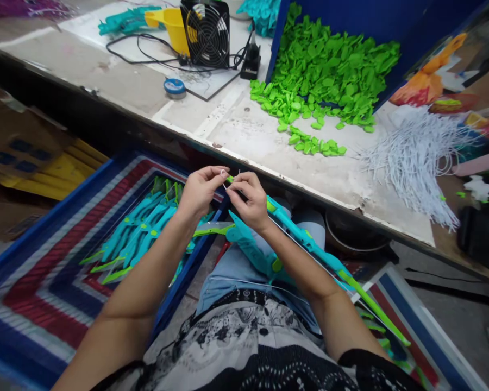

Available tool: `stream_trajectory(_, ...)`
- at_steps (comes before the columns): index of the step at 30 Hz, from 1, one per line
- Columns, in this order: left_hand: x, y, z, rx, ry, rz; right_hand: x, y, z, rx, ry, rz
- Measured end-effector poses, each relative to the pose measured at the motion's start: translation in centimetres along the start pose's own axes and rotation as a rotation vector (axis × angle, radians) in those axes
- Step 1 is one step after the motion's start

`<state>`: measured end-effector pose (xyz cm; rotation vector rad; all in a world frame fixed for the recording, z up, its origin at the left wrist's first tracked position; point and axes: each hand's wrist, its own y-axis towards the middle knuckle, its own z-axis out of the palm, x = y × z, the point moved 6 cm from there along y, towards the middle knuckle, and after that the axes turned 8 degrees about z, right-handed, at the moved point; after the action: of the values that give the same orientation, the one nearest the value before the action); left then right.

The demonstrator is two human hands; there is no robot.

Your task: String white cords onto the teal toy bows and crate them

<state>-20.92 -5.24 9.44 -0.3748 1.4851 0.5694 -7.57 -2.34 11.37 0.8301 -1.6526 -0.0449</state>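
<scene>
Bright green shows where the left hand [199, 187] and the right hand [248, 198] are brought together: a small green piece [230, 179] is pinched there, just in front of the near edge of the table [244, 130]. The grip of each hand is closed on it, thumb toward forefinger, the left from one side and the right from the other; how firmly either is clamped cannot be told. A white cord [224, 185] is seen just beside the piece, in the narrow gap between the two hands. Whether it is passed through the piece or only laid against it cannot be made out, and it is on this gap that the fine work is judged to turn.

From the right hand, a long turquoise frame [320, 251] is stretched back toward the person and to the right, its long axis slanted roughly along the right forearm [301, 266] and ended in green. The frame is thus nearer the right hand than the left. On the left hand's side, similar turquoise frames [140, 222] are laid in a blue crate [44, 304]. Beyond the hands, green pieces [330, 65] are heaped and a bundle of white cords [424, 157] is spread, both nearer the right hand.
</scene>
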Motion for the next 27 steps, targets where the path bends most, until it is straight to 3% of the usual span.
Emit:
stream_trajectory(2,-1.3,-0.3,-0.5,-0.026,0.194,0.129,-1.5,-0.3,0.1,-0.069,0.074,0.098)
stream_trajectory(4,-1.8,-0.9,-0.4,-0.049,0.221,0.152,-2.7,0.3,0.1,-0.117,0.13,0.181)
stream_trajectory(8,-0.6,-1.6,0.4,-0.064,-0.075,-0.055,-3.0,1.5,0.2,-0.173,0.168,0.246)
stream_trajectory(13,-0.2,-1.5,0.8,0.017,-0.19,-0.185,-2.3,1.8,0.2,-0.14,0.118,0.12)
stream_trajectory(18,-0.3,-1.4,0.9,-0.019,-0.161,-0.178,-2.0,1.8,0.3,-0.011,0.06,0.041)
stream_trajectory(22,-0.1,-1.1,1.3,-0.089,-0.212,-0.173,-1.8,1.8,-0.1,-0.031,0.043,0.025)
stream_trajectory(27,-0.6,-0.7,1.7,-0.004,-0.262,-0.147,-1.1,2.6,-0.9,-0.025,-0.027,-0.039)
